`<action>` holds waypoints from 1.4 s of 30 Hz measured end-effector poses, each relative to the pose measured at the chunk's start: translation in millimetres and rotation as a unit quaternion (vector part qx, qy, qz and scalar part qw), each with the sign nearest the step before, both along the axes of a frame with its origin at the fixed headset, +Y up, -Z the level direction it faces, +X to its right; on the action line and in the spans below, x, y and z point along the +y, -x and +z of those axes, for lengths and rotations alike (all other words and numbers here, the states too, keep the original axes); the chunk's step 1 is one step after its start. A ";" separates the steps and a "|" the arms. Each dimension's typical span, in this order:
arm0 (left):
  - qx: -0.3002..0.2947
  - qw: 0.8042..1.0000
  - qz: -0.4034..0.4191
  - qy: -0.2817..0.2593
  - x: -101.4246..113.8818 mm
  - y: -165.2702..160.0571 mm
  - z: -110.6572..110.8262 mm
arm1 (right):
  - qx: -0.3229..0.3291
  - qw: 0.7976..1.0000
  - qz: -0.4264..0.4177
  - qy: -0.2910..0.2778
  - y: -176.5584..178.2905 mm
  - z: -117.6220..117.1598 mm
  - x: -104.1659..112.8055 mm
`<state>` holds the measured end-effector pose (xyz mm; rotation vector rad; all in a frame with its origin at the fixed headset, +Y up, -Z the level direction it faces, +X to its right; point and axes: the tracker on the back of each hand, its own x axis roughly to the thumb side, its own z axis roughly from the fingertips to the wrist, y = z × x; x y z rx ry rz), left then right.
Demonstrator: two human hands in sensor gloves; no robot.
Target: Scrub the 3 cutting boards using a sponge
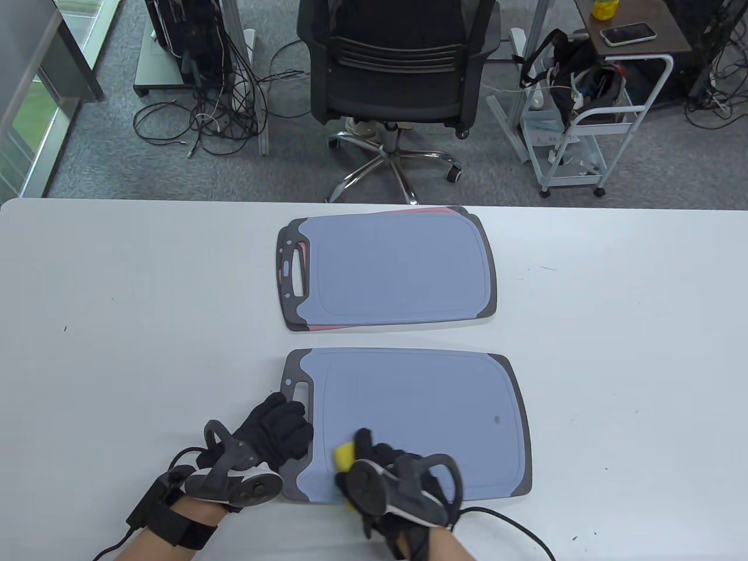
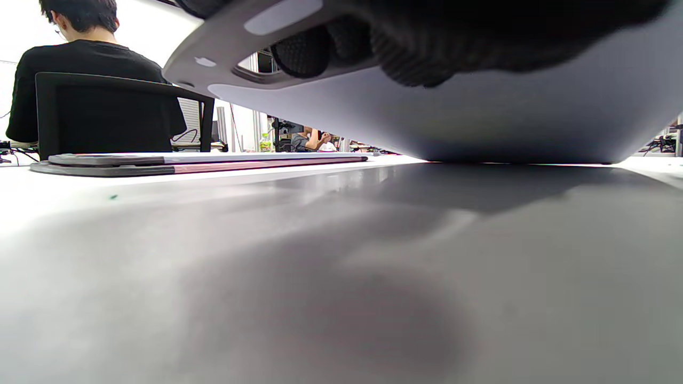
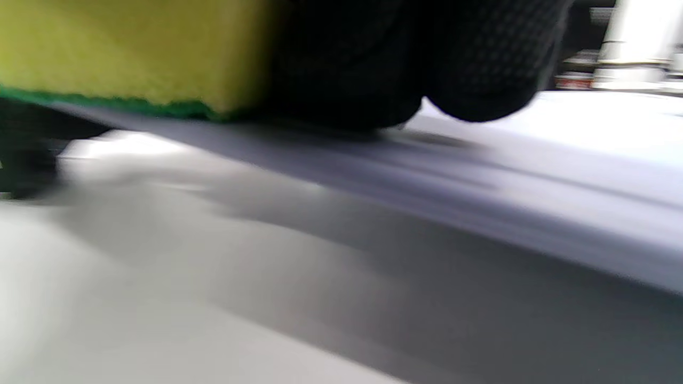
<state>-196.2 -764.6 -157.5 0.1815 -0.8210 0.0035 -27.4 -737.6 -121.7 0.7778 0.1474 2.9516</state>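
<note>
A large blue-grey cutting board [image 1: 421, 421] lies near the table's front edge. My left hand [image 1: 280, 426] grips its handle end. In the left wrist view this board [image 2: 480, 122] is tilted up off the table, with my fingers [image 2: 304, 53] showing at the handle slot. My right hand [image 1: 380, 461] holds a yellow sponge [image 1: 346, 457] with a green underside [image 3: 133, 53] pressed on the board's near left part [image 3: 480, 176]. Further back, a smaller blue board [image 1: 397, 269] lies on top of a pink board [image 1: 327, 328].
The white table [image 1: 117, 321] stretches wide on both sides of the boards. Behind it stand a black office chair [image 1: 397, 64], a white cart [image 1: 590, 117] and floor cables [image 1: 204, 117]. A seated person [image 2: 80, 69] shows in the left wrist view.
</note>
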 end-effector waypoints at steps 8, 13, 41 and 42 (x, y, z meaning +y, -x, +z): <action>0.010 1.000 -0.004 0.000 0.1 -0.1 -0.3 | -0.028 0.997 0.063 -0.048 -39.1 10.3 -11.5; 0.014 1.000 -0.006 0.002 0.1 -0.5 -1.2 | -0.147 0.985 0.085 -0.010 -159.7 11.0 -31.8; -0.036 0.937 -0.021 -0.347 86.4 28.5 -17.1 | -0.310 0.949 -0.060 0.005 -320.8 -0.2 -33.1; -0.033 0.937 -0.024 -0.347 88.8 26.6 -27.9 | -0.310 0.949 -0.062 0.002 -320.5 0.1 -32.6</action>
